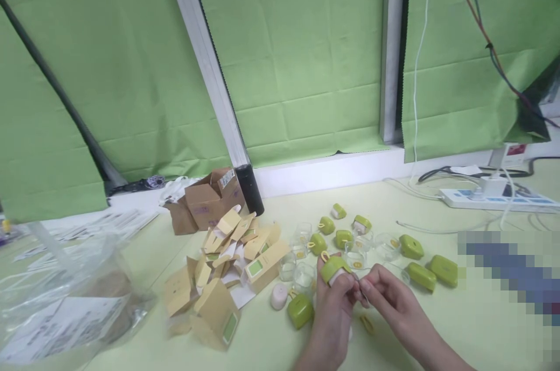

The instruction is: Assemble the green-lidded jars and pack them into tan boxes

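My left hand (330, 312) is closed around a small green case (333, 268) with a yellow loop at its top and a pale part underneath. My right hand (389, 295) touches the fingertips of my left hand, its thumb and forefinger pinched on a thin dark strand at the case's lower side. Several green cases lie around my hands, among them one (300, 310) left of my left hand and one (420, 276) beyond my right hand. Clear plastic cups (304, 275) stand between them. A yellow loop (366, 324) lies below my hands, and a pale pink cylinder (279, 296) sits at the left.
Opened tan boxes (219, 312) are heaped on the table left of centre. Behind them stand a brown carton (203, 205) and a black cylinder (250, 190). A plastic bag (79, 301) lies far left. A white power strip (464, 199) with cables is at the right.
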Demonstrator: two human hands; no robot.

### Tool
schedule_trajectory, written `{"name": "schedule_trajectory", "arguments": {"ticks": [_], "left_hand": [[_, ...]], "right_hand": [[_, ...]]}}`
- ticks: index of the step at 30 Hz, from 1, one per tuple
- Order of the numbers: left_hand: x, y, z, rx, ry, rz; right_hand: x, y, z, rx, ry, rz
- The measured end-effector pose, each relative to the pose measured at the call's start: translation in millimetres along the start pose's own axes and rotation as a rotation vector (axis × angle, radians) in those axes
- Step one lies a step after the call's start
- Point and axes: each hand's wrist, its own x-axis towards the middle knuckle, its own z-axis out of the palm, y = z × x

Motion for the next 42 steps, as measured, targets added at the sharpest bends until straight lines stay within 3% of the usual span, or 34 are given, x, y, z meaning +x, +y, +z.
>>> {"name": "schedule_trajectory", "arguments": {"ticks": [4,6,8,11,15,21,26,31,34,37,42], "left_hand": [[-1.3,9.8,-4.8,0.320,-0.044,0.003],[-3.6,11.5,-7.4,0.519,-0.136,-0.006],[-6.1,9.7,-9.0,0.622,-0.227,-0.018],[-7.0,4.0,-10.2,0.624,-0.294,-0.053],[-2.8,-1.3,-12.1,0.607,-0.318,-0.151],[-2.7,4.9,-7.5,0.501,-0.334,-0.075],[-2.1,10.8,2.5,0.521,-0.276,-0.119],[-0.9,14.0,4.6,0.524,-0.322,-0.193],[-2.4,16.0,-1.6,0.473,-0.327,-0.247],[-2.4,13.7,-7.0,0.434,-0.266,-0.168],[1.4,5.8,-3.7,0.659,-0.081,0.211]], "right_hand": [[9.6,-7.1,-22.9,-0.288,-0.025,-0.046],[15.2,-12.4,-34.0,-0.429,-0.037,-0.034],[19.1,-16.7,-39.5,-0.484,-0.133,-0.021],[21.0,-19.8,-37.8,-0.508,-0.282,-0.036],[20.6,-19.7,-31.3,-0.472,-0.209,0.019],[21.4,-17.8,-29.8,-0.318,-0.269,0.087],[21.8,-19.2,-27.2,-0.298,-0.157,0.117],[22.0,-25.9,-31.1,-0.048,-0.185,0.221],[28.0,-29.3,-42.8,0.039,-0.058,0.210],[33.4,-28.1,-49.8,0.143,0.058,0.200],[26.1,-16.3,-30.9,0.250,-0.046,0.352]]}}
